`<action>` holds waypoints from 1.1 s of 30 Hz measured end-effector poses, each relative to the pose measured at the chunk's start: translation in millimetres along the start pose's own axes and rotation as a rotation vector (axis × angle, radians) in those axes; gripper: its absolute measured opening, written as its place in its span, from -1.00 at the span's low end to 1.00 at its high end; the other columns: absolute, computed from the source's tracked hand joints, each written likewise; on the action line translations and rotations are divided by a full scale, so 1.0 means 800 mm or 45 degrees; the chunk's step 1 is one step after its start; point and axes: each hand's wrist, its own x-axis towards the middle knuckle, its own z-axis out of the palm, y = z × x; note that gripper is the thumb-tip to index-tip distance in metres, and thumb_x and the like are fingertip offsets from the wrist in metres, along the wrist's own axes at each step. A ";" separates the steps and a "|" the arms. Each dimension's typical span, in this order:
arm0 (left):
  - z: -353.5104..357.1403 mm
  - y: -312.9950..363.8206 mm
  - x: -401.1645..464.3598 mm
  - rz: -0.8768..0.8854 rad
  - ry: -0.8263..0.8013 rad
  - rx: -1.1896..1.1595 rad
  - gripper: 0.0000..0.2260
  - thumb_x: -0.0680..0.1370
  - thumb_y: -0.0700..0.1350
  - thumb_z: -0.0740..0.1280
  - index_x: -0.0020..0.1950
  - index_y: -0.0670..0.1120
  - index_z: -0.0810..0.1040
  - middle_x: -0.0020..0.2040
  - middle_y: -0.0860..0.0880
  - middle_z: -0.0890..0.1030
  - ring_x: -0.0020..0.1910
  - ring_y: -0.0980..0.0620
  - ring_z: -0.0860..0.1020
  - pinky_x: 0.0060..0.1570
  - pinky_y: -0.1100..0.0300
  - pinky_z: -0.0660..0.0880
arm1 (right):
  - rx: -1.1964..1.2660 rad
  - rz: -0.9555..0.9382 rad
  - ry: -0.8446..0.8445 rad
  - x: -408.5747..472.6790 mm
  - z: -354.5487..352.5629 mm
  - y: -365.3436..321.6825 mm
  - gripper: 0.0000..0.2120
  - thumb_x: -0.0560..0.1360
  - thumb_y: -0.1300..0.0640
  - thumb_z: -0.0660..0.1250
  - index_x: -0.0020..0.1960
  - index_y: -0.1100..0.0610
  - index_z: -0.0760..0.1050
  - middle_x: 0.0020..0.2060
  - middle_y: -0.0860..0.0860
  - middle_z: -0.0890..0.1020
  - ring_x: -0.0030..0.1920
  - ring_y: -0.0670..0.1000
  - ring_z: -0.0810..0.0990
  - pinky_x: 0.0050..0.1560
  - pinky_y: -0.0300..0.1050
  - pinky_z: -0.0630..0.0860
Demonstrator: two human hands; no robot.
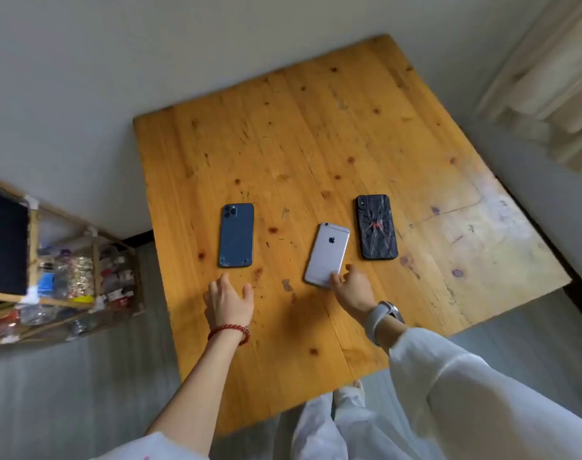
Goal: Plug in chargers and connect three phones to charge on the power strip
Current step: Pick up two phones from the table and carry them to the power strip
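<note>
Three phones lie face down on the wooden table (pixel 316 134). A dark blue phone (pixel 236 235) is on the left, a silver phone (pixel 328 254) in the middle, tilted, and a phone in a black patterned case (pixel 376 226) on the right. My right hand (pixel 352 288) touches the near end of the silver phone with its fingertips. Just short of the blue phone, my left hand (pixel 228 300) hovers with fingers apart and holds nothing. No charger, cable or power strip shows in the head view.
A wooden shelf (pixel 34 300) with jars and small items stands on the floor to the left of the table. Pale curtains (pixel 548 78) hang at the upper right. The table's right part is worn and stained.
</note>
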 end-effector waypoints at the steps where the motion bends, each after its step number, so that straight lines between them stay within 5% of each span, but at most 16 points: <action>1: 0.001 0.002 0.020 -0.009 0.020 0.043 -0.47 0.52 0.04 0.20 0.41 -0.16 0.18 0.39 -0.19 0.28 0.34 -0.21 0.22 0.22 -0.13 0.33 | -0.004 0.042 0.031 0.013 0.005 -0.008 -0.52 0.52 0.06 0.22 0.30 0.35 0.25 0.26 0.29 0.39 0.24 0.25 0.39 0.21 0.03 0.35; 8: 0.017 0.020 0.117 -0.066 -0.008 0.266 -0.13 0.38 0.27 0.28 0.45 -0.22 0.01 0.45 -0.17 0.08 0.36 -0.19 0.11 0.27 -0.12 0.22 | -0.202 0.360 0.206 0.053 0.038 -0.059 -0.18 0.30 0.01 0.47 0.35 0.22 0.07 0.20 0.19 0.31 0.21 0.22 0.32 0.06 0.09 0.41; 14: 0.018 0.038 0.138 -0.152 -0.009 0.141 -0.16 0.28 0.09 0.49 0.37 -0.20 0.15 0.38 -0.20 0.19 0.29 -0.20 0.20 0.22 -0.12 0.28 | -0.158 0.349 0.128 0.065 0.040 -0.063 -0.14 0.31 0.07 0.48 0.39 0.18 0.01 0.20 0.20 0.29 0.22 0.21 0.30 0.13 0.13 0.41; 20: 0.010 0.051 0.150 0.030 -0.126 0.071 -0.25 0.23 -0.07 0.55 0.25 -0.15 0.18 0.17 -0.22 0.46 0.08 -0.22 0.46 -0.08 0.00 0.44 | -0.034 0.159 0.143 0.052 0.049 -0.053 -0.50 0.39 0.14 0.37 0.21 0.14 0.17 -0.01 0.11 0.49 -0.12 0.10 0.49 -0.24 -0.02 0.51; 24: 0.008 0.043 0.143 0.175 -0.323 -0.049 -0.57 0.41 -0.06 0.41 0.19 -0.13 0.33 0.11 -0.16 0.57 -0.08 -0.13 0.56 -0.29 0.17 0.50 | -0.017 0.054 0.086 0.040 0.048 -0.031 -0.66 0.52 0.13 0.20 0.24 0.14 0.18 -0.01 0.14 0.57 -0.23 0.06 0.48 -0.41 -0.19 0.37; 33: 0.034 0.063 0.012 0.508 -0.534 -0.174 -0.86 0.56 -0.14 0.16 0.08 -0.16 0.36 -0.02 -0.10 0.50 -0.21 0.05 0.47 -0.46 0.36 0.34 | 0.323 0.106 0.273 -0.072 -0.013 0.068 -0.79 0.57 0.15 0.10 0.18 0.18 0.29 -0.01 0.13 0.54 -0.13 0.10 0.49 -0.25 -0.08 0.38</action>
